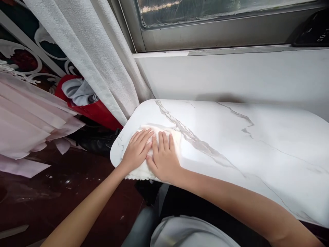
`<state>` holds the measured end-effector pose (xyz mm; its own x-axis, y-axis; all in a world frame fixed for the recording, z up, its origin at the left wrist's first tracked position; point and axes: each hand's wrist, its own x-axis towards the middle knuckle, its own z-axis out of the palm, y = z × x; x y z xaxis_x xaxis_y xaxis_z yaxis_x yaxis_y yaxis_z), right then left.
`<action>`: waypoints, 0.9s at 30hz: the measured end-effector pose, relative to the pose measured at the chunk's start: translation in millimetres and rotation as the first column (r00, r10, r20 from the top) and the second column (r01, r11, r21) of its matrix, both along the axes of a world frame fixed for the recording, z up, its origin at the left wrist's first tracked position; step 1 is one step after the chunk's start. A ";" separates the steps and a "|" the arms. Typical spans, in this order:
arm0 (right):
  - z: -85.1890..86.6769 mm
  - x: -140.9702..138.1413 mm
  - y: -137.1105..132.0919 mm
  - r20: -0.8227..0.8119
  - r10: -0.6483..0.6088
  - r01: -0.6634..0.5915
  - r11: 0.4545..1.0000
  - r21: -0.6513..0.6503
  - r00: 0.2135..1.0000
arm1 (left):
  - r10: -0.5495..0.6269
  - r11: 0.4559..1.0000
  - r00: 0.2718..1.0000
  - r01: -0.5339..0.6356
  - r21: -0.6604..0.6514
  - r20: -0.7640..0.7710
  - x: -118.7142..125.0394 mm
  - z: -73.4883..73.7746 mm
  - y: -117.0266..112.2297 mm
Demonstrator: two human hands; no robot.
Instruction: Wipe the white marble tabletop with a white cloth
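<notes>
White cloth (136, 175) is lying folded on the rounded left end of the marble-patterned counter (244, 144), at about eight o'clock in the view, with its scalloped near edge hanging slightly over the counter's rim. Both hands are lying flat on top of it, side by side and touching at the thumbs. The left hand (136, 150) is covering the cloth's nine o'clock side with fingers stretched and pointing toward one o'clock. The right hand (163, 156) is pressing down on the three o'clock side with fingers spread and pointing toward twelve. Neither hand is clenching or gripping; the palms are open and resting on the fabric. A grey vein is running across the counter from eleven o'clock toward four, passing just beside the right hand. At twelve o'clock from the hands a white curtain (102, 68) is hanging down to the counter's edge, and a window frame (218, 34) is sitting above a white wall panel. At ten o'clock a red bag (99, 111) is holding a grey garment (77, 91), and at nine o'clock pale pink fabric (31, 116) is draping over the dark floor (64, 195).
</notes>
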<state>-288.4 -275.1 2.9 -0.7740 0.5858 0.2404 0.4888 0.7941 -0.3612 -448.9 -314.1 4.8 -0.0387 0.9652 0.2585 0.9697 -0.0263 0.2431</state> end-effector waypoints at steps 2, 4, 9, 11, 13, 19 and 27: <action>3.2 -2.0 -15.0 -0.007 0.040 -0.040 0.998 -0.052 0.999 | 0.015 1.000 1.000 -0.015 0.003 -0.003 -3.7 -0.7 -19.5; 5.5 -7.0 -25.8 -0.017 0.071 -0.072 0.993 -0.095 0.997 | 0.021 1.000 1.000 -0.021 0.014 -0.005 -10.2 -1.9 -34.2; 9.7 -26.0 -37.4 -0.032 0.089 -0.094 0.978 -0.185 0.995 | 0.008 1.000 1.000 -0.008 -0.013 -0.010 -34.7 -2.0 -47.7; 10.1 -33.4 -36.0 -0.034 0.086 -0.091 0.980 -0.178 0.996 | 0.000 0.999 1.000 0.000 -0.032 -0.003 -43.8 -0.6 -43.5; 9.2 -39.7 -31.6 -0.038 0.075 -0.080 0.987 -0.138 0.996 | -0.012 0.999 1.000 0.012 -0.031 0.001 -50.6 0.9 -34.5; 2.0 -54.2 -1.2 -0.050 -0.022 0.020 0.999 -0.039 0.999 | -0.054 0.998 0.999 0.054 -0.018 -0.007 -60.1 2.9 13.5; -3.8 -67.2 83.1 -0.040 -0.107 0.106 0.994 -0.018 0.993 | -0.072 0.996 0.997 0.071 0.051 0.032 -68.5 -1.2 105.1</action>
